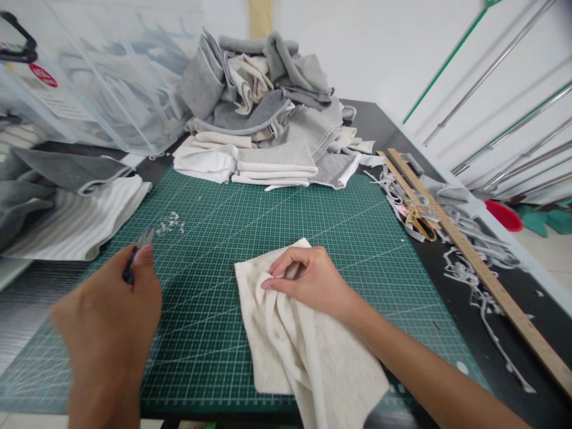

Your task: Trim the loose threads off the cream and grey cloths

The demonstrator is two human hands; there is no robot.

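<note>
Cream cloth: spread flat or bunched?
Partly bunched: the right hand pinches the cream cloth into raised folds; the cloth's picture-left edge lies spread on the green mat.

Left hand (117,301) curled, thumb (145,265) against bent fingers (121,257), wrist (103,381) low in view; right hand (317,281) pinching between thumb and forefinger (292,255), its bare forearm (415,360) slanting in from the lower right.

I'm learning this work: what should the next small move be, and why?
Probably bring the left hand, with its small bladed tool, across to the cream cloth: the right hand pinches up part of it, while the tool is apart from it, near the white scraps.
</note>
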